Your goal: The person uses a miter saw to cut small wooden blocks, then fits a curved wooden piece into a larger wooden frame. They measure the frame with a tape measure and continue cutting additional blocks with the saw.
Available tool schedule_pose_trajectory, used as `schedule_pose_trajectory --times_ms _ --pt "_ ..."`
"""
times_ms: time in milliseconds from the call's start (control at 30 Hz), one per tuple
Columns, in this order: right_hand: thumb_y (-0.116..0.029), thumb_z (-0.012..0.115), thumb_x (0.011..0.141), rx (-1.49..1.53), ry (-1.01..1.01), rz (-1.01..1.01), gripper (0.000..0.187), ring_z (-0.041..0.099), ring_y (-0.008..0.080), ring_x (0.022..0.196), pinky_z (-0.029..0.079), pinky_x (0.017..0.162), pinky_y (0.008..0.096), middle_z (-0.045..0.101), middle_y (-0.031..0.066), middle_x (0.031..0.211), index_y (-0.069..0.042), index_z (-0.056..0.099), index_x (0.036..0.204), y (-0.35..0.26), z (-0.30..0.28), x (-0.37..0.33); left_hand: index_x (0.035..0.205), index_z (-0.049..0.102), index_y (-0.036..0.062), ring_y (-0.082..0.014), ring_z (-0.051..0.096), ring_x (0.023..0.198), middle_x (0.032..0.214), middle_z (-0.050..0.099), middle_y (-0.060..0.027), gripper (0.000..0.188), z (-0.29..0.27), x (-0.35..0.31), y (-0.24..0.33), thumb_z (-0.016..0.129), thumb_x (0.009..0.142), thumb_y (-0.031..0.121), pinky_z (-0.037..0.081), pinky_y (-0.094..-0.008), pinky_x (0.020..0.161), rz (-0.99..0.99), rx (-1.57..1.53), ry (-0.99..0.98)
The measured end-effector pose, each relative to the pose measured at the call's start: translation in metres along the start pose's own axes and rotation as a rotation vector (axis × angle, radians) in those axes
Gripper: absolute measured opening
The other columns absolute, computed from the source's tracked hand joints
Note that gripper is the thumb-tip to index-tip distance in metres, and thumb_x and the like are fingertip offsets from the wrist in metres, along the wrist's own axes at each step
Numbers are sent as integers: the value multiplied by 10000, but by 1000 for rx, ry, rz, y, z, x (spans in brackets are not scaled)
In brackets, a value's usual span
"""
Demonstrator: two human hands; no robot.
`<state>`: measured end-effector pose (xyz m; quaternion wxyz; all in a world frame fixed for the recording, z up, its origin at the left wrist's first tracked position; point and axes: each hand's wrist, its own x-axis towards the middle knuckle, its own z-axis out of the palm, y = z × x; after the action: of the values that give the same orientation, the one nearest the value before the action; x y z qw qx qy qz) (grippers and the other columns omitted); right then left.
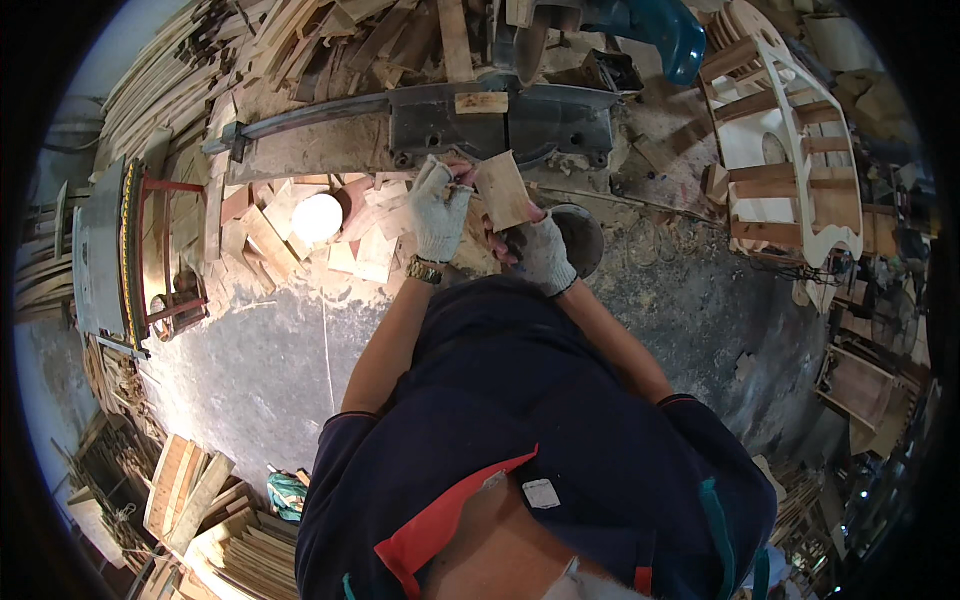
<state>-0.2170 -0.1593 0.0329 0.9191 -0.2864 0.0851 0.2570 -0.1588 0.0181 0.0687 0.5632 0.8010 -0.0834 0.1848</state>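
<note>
My right hand (pixel 545 255), in a white knit glove with bare fingertips, grips a flat, pale wood block (pixel 504 192) by its lower right edge. The block is tilted in front of the saw base. Beside it, my left hand (pixel 438 212), gloved the same way and with a watch (pixel 426 270) at the wrist, has its fingers curled together close to the block's left edge. What those fingers hold, if anything, I cannot make out. Just beyond both hands is the grey metal saw base (pixel 440 125), and a small wood piece (pixel 482 103) lies on it.
A blue-green saw handle (pixel 682 55) rises at the far right of the base. Wood offcuts (pixel 265 235) lie under a bright lamp (pixel 317 218) on the left. A round container (pixel 580 240) stands by my right hand. A white-and-brown wooden frame (pixel 785 150) is at right.
</note>
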Motion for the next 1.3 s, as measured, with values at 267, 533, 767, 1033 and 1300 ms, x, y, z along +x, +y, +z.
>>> schedule_pose_trajectory --times_ms 267,533,767,1033,1300 --pt "-570 617 1006 -142 92 -63 574 610 155 690 396 493 285 659 89 922 -50 567 1244 0 7 -6 948 624 -38 -255 614 961 1025 647 -131 148 -5 1 7 733 850 -18 508 -324 807 1 119 -115" --pt "-584 608 999 -118 81 -53 573 611 140 698 389 494 260 652 73 913 -52 583 1212 -2 10 -2 999 627 -15 -230 634 944 1033 650 -109 177 11 -10 -8 768 923 60 513 -310 835 -208 -151 -36" --pt "-611 608 986 -156 68 -15 612 592 135 689 370 488 258 641 75 910 -42 582 1209 -3 9 -8 1021 654 -3 -261 660 977 1091 681 -118 182 5 -3 -4 771 884 28 525 -351 880 16 -19 -43" --pt "-583 601 1002 68 60 -23 601 586 152 727 388 481 258 643 96 998 -54 563 1286 -10 16 -8 1092 626 -39 -314 657 1014 1161 649 -152 195 -5 -2 -4 675 920 38 511 -416 945 331 321 -296" --pt "-593 639 972 152 -71 76 684 587 155 733 414 489 254 633 105 1021 -32 526 1347 -10 5 -10 1089 661 0 -157 630 962 1013 669 -66 325 13 -7 -15 563 1106 309 505 -299 880 -483 -547 -158"
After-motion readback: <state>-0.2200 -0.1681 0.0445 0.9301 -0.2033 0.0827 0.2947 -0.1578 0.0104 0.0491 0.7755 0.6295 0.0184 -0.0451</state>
